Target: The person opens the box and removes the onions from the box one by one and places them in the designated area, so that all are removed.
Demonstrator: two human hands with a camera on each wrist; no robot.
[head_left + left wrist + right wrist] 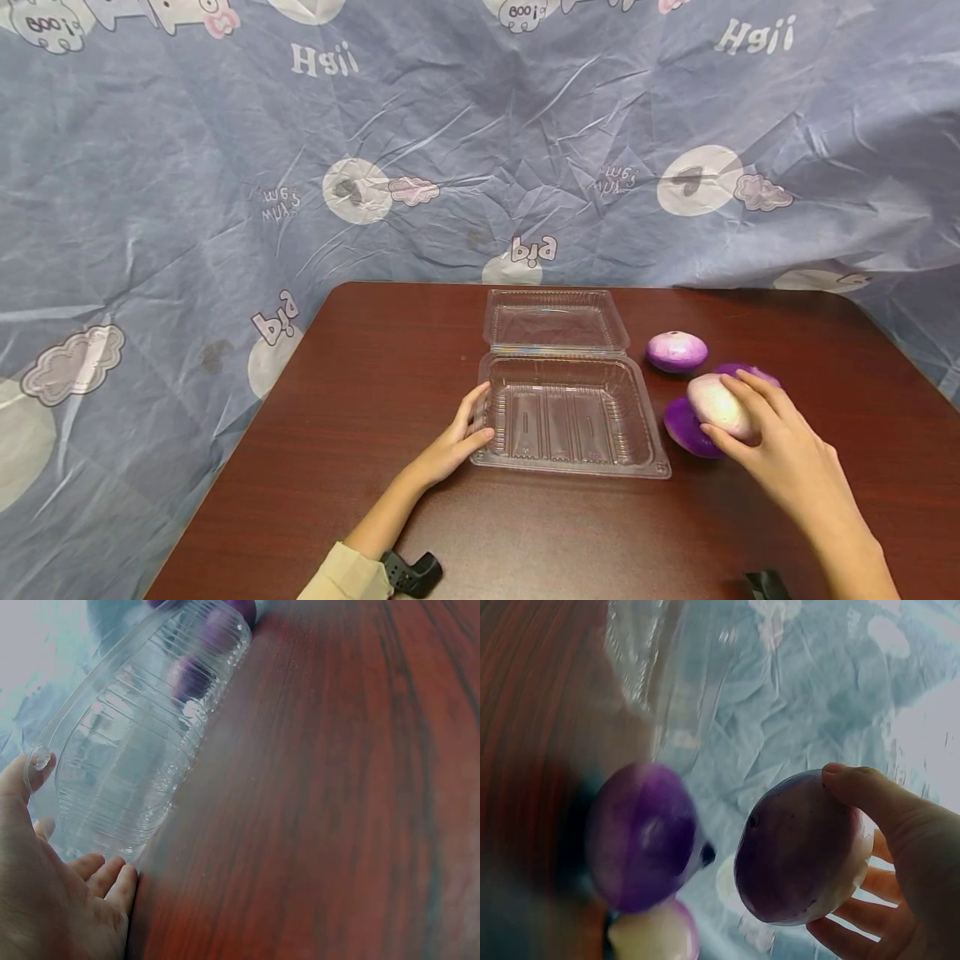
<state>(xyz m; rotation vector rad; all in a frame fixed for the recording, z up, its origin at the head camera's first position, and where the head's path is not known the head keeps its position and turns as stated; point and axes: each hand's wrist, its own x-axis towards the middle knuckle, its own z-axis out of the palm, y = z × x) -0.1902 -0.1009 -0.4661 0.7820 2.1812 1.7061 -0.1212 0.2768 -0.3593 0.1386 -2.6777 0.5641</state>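
Observation:
A clear plastic clamshell container (570, 471) lies on the table with its lid (555, 343) folded back. At its left side my left hand (452, 442) holds the rim, the thumb at the near corner and the other fingers along the outer wall. My right hand (787, 458) grips an oval, fruit-like thing (799, 851), white on one side and purple on the other, between thumb and fingers. It is held above a deep purple oval thing (641, 836) with a dark nub at one end. Partly behind the right hand lies another purple oval thing (765, 377).
Right of the container's hinge sits one more purple oval thing (677, 352) with a pale top. A dark reddish wooden table (375, 358) carries everything. Behind it hangs a wrinkled blue-grey printed cloth (450, 125).

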